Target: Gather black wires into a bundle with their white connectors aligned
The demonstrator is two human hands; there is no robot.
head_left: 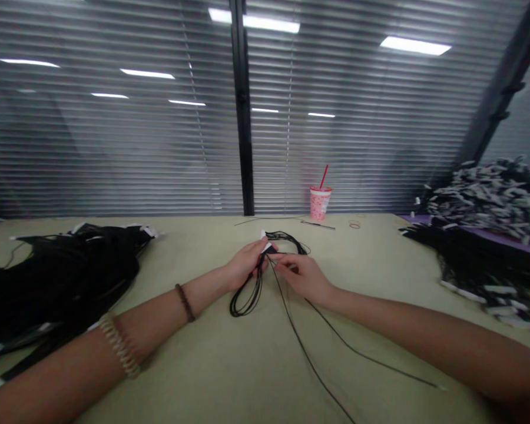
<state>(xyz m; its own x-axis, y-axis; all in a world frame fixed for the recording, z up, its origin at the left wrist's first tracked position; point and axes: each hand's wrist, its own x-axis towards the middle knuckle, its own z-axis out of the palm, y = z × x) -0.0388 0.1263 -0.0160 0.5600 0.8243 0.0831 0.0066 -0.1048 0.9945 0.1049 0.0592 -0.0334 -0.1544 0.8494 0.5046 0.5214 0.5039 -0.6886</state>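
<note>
In the middle of the head view, my left hand (246, 263) is closed around a coiled bundle of thin black cable (247, 306). White ends or tags and a small dark piece show at its fingertips. Loops of the bundle hang below that hand and also arch out behind the fingers. My right hand (307, 277) is beside it, thumb and fingers pinched together at the cable close to the left fingers. What exactly lies inside the pinch is mostly hidden. Two loose cable strands trail from the hands toward the front and right of the table.
Heaped black cables (62, 277) lie at the left. More black cables (459, 259) with white ends lie at the right, before a high pile (490, 197). At the back stand a pink cup (320, 205) with a red straw, a pen-like thin tool (318, 225) and rubber bands (354, 225).
</note>
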